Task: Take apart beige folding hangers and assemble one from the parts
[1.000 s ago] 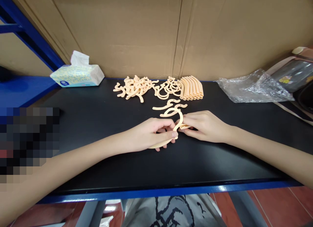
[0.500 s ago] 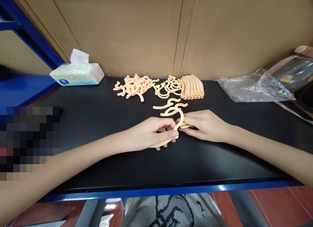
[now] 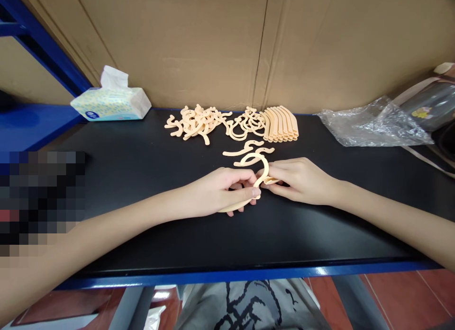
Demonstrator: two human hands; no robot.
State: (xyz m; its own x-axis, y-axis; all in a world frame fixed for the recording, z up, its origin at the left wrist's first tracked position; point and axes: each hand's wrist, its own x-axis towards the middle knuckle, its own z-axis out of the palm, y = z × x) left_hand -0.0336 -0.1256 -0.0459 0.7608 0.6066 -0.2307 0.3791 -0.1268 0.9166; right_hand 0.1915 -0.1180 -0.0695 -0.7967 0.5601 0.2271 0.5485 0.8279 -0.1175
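"So, where's that cream, curved, plastic-looking hook (image 3: 266, 168) from your left hand (image 3: 218, 190)?"

"At 1 o'clock from my left thumb tip, 12 being straight away from me. Stem leaves the pinch toward 1, then the bend curls back toward 10."

"Left hand state?"

"Pinching. Thumb on top, at the hook's foot. Same grip carries a long cream, bowed, plastic-looking strip (image 3: 236, 207), long axis roughly half past 8 to half past 2. Can't tell if hook and strip are joined; my thumb covers that spot."

"Right hand (image 3: 300, 181)?"

"Around 3 o'clock from the left, fingers drawn together on a cream, hollow-looking plastic piece (image 3: 272, 181). Grip hides most of it, so no full axis. Visible bit runs about 9 to 3."

"Nearer hand to the hook?"

"Left, it has the foot. Right fingertips are just beside the stem, on its 3 o'clock side. That's the relation I'd judge matters: hook foot against the right-hand piece, in the narrow space between my hands. Touching or just apart, can't tell."

"Anything beyond?"

"Two loose cream, S-curved strips (image 3: 232, 153) on the flat black tabletop (image 3: 177, 245), 12 o'clock from the hands. The hook's bend overlaps the nearer one from my viewpoint."
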